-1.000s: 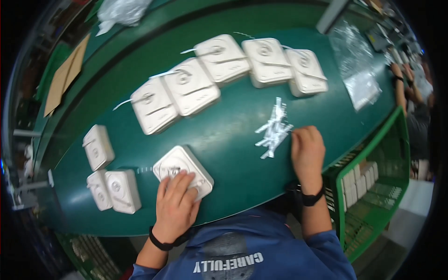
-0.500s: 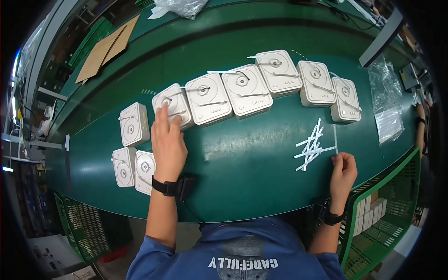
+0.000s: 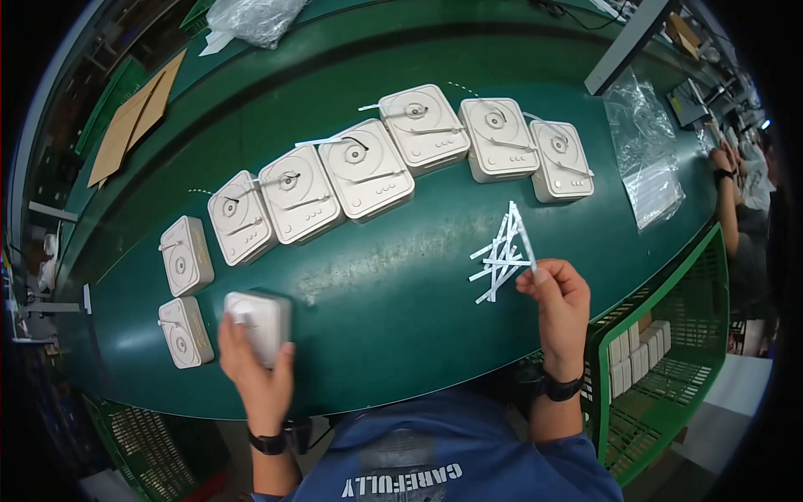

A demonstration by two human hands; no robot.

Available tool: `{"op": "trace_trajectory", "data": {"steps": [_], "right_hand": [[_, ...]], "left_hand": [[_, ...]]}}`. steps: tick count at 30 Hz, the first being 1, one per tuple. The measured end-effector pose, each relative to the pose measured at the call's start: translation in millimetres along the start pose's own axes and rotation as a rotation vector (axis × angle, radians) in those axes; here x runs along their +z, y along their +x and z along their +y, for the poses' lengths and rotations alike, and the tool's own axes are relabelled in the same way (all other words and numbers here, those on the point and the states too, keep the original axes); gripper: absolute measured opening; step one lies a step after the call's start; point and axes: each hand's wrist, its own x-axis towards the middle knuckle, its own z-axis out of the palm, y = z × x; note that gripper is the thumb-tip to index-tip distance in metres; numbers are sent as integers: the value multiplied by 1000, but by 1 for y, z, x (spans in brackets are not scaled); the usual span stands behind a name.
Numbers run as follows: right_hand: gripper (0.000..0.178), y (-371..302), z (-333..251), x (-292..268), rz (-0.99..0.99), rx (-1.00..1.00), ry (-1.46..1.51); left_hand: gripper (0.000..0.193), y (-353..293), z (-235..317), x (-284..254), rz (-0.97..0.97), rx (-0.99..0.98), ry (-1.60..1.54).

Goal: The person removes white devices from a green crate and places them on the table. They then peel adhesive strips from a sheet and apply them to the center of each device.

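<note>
My left hand [image 3: 259,376] has its thumb and fingers around a white device shaped like a small record player [image 3: 266,328], near the front left of the table; it is smeared by motion. My right hand [image 3: 562,305] pinches a thin white strip [image 3: 524,234] between thumb and fingertips, its far end over a loose pile of similar strips [image 3: 493,269]. Several more white record-player-shaped devices [image 3: 366,167] stand in a curved row beyond my hands, some with a strip sticking out at the turntable. Two others [image 3: 186,330] stand at the far left.
The green table [image 3: 393,309] curves across the view. Clear plastic bags [image 3: 648,167] lie at the right. A green crate [image 3: 707,335] with white boxes stands at the lower right. Cardboard [image 3: 138,117] leans at the back left. Another person's arm [image 3: 726,201] shows far right.
My left hand has left a device in the row, come nearer, and taken hold of the one at the front left. My right hand still holds its strip, now tilted. The view has shifted.
</note>
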Motion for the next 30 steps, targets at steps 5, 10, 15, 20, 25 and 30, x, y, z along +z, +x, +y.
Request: {"op": "trace_trajectory", "data": {"steps": [5,10,15,20,25,30], "right_hand": [[6,-20,-5,34,-122,-71,-77],[7,-47,-15,61,-271,-487,-485],[19,-65,-7,85,-423,-803,-662],[24,-68,0,90,-499,-865,-725],[25,-49,-12,93,-640,-665,-565],[23,-21,-1,110,-361,-715,-763]], "left_hand": [[78,15,98,-1,-193,190,-217],[47,12,133,-6,-333,-11,-875],[28,7,131,5,-402,-410,-1673],[21,6,126,9,-453,-451,-1739],[17,8,118,7,-333,-430,-1622],[14,23,101,12,-230,-104,-1046]]}}
